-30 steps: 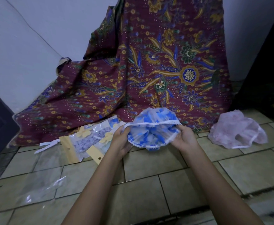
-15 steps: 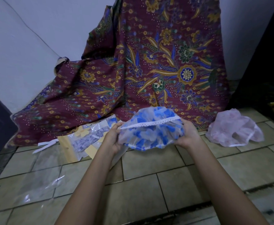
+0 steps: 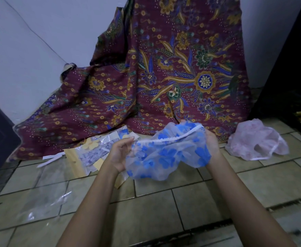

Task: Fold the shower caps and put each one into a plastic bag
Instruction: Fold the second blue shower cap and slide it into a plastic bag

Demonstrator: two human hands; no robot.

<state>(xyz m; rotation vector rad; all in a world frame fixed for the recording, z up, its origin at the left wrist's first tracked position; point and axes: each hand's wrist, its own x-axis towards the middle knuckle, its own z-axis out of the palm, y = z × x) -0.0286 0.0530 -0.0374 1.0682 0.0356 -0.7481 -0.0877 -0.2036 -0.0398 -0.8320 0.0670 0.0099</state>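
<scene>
the blue cap (image 3: 165, 154) hangs stretched between both hands above the floor (image 3: 164, 202), its white rim running from fingers to fingers. the left hand (image 3: 118, 155) lies palm-up with fingers nearly straight, their tips touching the rim's end; whether they pinch it i cannot tell. the right hand (image 3: 211, 144) grasps the cap's other end, its fingers curled behind the film. filled packs (image 3: 92, 151) lie just past the left fingers, an empty bag (image 3: 44, 198) below them. a pink cap (image 3: 256, 141) lies well right of the right fingers. a cloth (image 3: 164, 77) hangs beyond.
</scene>
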